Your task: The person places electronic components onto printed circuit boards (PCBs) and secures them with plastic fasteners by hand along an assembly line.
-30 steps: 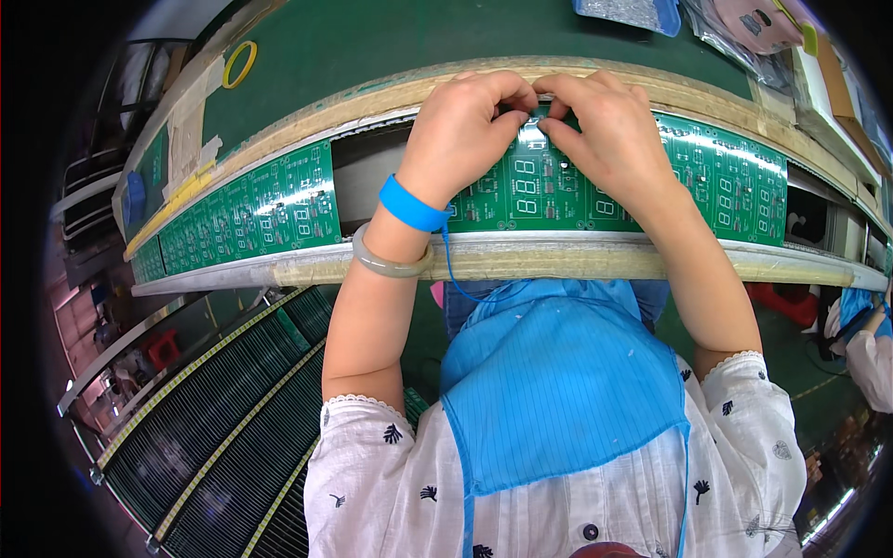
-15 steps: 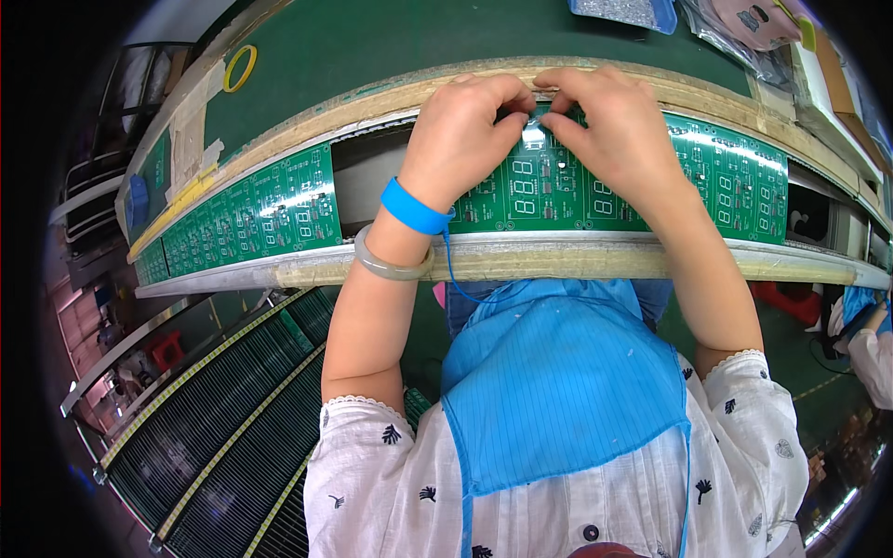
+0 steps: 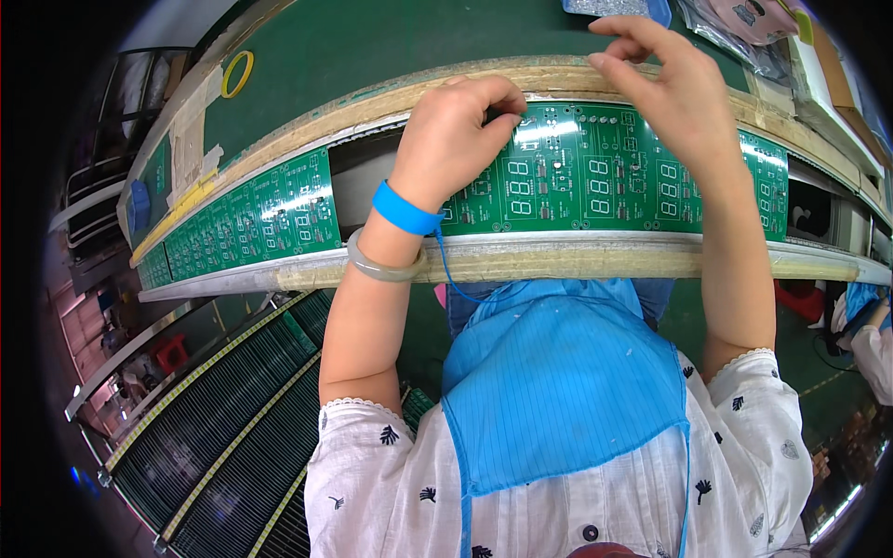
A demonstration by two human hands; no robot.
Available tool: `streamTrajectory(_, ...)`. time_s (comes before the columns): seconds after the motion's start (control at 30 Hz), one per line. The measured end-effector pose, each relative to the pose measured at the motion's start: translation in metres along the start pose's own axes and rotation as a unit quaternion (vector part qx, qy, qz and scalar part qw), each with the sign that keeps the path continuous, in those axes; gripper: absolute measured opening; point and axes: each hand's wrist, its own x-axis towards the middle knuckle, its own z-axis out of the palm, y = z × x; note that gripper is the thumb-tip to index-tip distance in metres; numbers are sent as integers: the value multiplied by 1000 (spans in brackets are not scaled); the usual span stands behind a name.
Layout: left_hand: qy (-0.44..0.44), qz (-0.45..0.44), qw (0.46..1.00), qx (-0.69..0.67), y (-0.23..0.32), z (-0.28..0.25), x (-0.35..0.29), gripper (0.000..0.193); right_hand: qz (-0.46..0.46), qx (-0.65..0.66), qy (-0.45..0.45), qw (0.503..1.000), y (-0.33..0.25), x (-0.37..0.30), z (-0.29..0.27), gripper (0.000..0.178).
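Note:
A green circuit board panel (image 3: 563,206) with white printed digit outlines lies in a rail track in front of me. My left hand (image 3: 460,135) is over the panel's left part, thumb and index fingertip close together at its far edge. Whatever lies between those fingertips is too small or hidden to make out. My right hand (image 3: 674,93) is raised over the far rail, right of centre, thumb and index finger apart and no object visible between them. Just beyond its fingers is a blue tray (image 3: 662,13) of small clear parts, partly cut off by the upper edge.
Another green board panel (image 3: 270,209) lies farther left in the track, past a gap. Wooden rails (image 3: 558,263) border the track. A yellow tape ring (image 3: 238,74) rests on the green bench. Plastic bags (image 3: 735,42) lie at the far right. Black slotted racks (image 3: 223,409) stand at lower left.
My right hand has left the far edge of the board and moved up and right toward the blue tray, its fingers spreading. My left hand has shifted slightly left.

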Motion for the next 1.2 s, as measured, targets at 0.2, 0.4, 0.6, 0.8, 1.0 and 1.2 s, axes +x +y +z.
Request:
streamTrajectory(0.2,-27,4,1000,8,1,-5,6,17,62,20,26,998,-21,10,-20,22)
streamTrajectory(0.4,-72,42,996,16,3,-12,20,19,39,-12,51,998,-6,14,-27,25)
streamTrajectory(0.6,-99,22,995,3,3,-15,24,19,55,-12,51,997,-6,16,-31,26)
streamTrajectory(0.8,-53,31,997,45,12,-10,19,13,22,6,63,998,9,25,-33,24)
streamTrajectory(1.0,-48,7,997,67,10,-6,13,14,48,14,56,997,9,32,-34,24)
streamTrajectory(1.2,-63,5,994,84,13,-13,19,14,43,-38,55,997,23,41,-33,22)
